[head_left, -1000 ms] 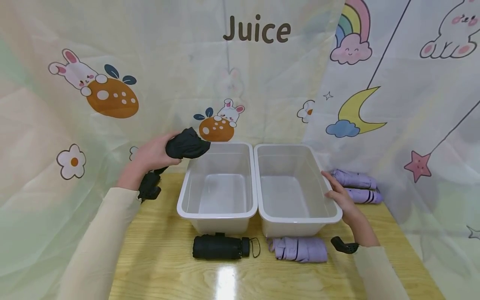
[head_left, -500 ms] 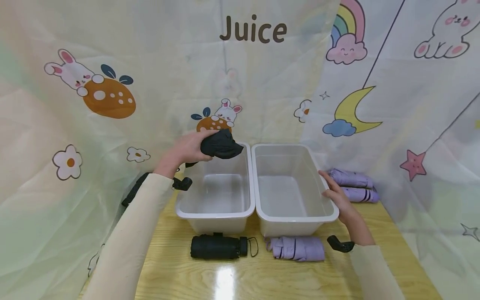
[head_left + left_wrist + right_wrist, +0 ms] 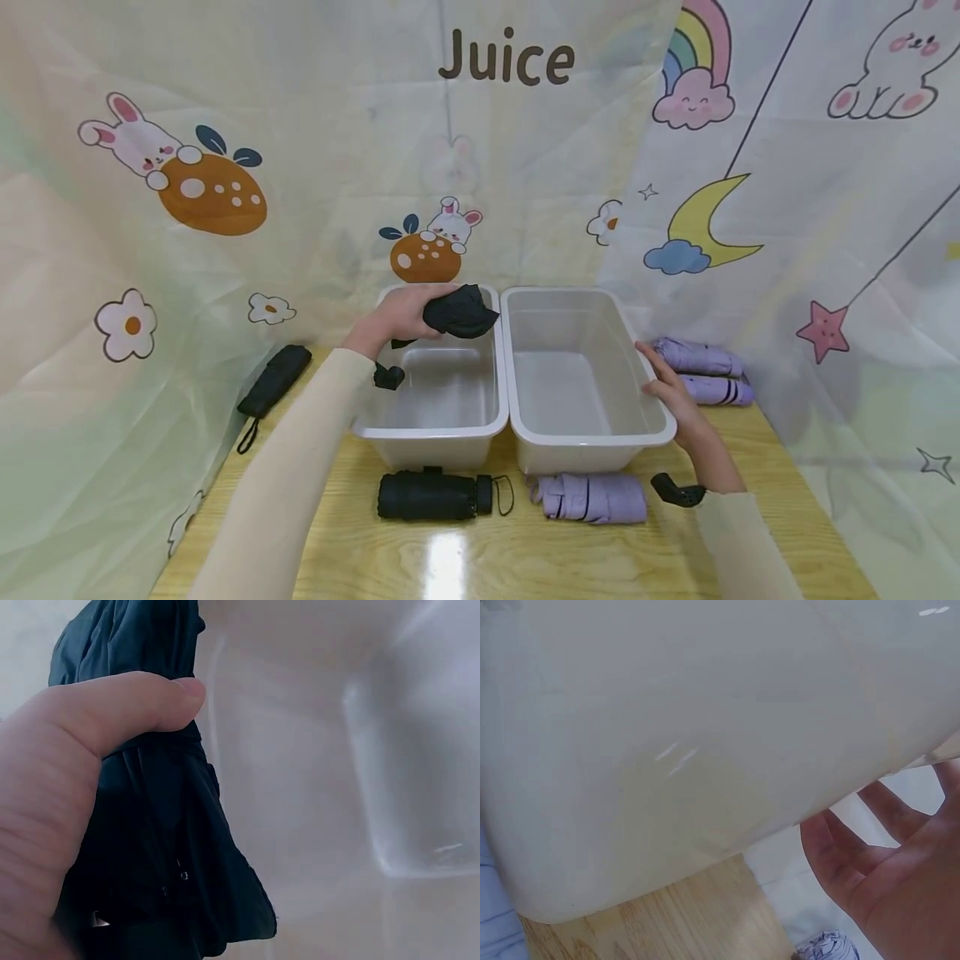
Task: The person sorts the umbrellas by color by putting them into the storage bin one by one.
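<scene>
In the head view, a folded black umbrella hangs over the left white plastic bin, apart from its floor. My left hand grips it from the left; in the left wrist view the thumb lies across its dark cloth. My right hand holds the right rim of the right white plastic bin. The right wrist view shows its fingers at the rim, some tips hidden behind it. Both bins look bare inside from above.
A black folded umbrella and a purple one lie in front of the bins. Two purple umbrellas lie at the right, against the printed curtain. Another black umbrella lies at the left table edge.
My left hand has carried the black umbrella rightward from beside the left bin to over it, then lowered slightly. The black umbrella at the left has come into view. My right hand stays on the rim.
</scene>
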A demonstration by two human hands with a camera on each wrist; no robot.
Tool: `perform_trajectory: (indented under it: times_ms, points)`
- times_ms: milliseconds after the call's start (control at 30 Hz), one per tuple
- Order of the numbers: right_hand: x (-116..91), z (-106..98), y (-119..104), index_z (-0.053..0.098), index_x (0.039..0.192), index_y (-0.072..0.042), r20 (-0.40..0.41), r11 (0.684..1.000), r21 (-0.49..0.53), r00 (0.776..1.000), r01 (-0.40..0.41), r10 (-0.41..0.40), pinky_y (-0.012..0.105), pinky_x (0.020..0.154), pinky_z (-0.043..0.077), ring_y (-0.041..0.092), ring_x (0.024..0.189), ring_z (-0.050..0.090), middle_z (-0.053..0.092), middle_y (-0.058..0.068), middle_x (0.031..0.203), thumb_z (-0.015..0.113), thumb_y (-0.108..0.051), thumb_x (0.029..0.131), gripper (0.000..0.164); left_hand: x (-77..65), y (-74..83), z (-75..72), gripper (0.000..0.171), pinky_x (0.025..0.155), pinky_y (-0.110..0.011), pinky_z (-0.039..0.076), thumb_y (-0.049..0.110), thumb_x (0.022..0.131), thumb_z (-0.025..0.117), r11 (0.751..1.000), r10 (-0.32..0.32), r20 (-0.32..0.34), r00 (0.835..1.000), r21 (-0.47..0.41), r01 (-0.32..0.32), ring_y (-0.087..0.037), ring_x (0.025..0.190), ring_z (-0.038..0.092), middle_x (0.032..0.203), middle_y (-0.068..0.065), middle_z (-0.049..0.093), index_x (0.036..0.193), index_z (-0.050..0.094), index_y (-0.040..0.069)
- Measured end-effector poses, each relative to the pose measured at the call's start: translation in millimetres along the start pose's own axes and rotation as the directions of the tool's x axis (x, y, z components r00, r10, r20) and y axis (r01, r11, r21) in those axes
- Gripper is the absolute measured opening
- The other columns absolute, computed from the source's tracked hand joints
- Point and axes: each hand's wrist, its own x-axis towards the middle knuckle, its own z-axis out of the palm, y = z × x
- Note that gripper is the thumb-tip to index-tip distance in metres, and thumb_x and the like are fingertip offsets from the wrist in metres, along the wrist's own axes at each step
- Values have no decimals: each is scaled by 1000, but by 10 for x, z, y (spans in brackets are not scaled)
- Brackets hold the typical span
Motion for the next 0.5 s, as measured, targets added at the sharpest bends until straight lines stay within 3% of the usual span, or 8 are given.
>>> perform_trajectory:
  times_ms: [267,500]
  points:
    - [-6,-10,-18,12,158,-16,17,1000,8,1000,-3,3,32,83,50,18,117,46,19,9,152,38,7,96,71,129,-160,242,84,100,-45,38,27,69,86,999,-32,79,996,-9,32,-26,118,51,137,0,55,144,48,30]
    - [-17,-2,-10,14,157,-17,5,1000,14,1000,-7,7,34,82,51,18,114,49,24,8,149,39,7,96,70,271,-220,478,86,100,-46,38,25,70,87,994,-97,191,977,-39,106,-26,116,50,136,-2,55,145,47,36]
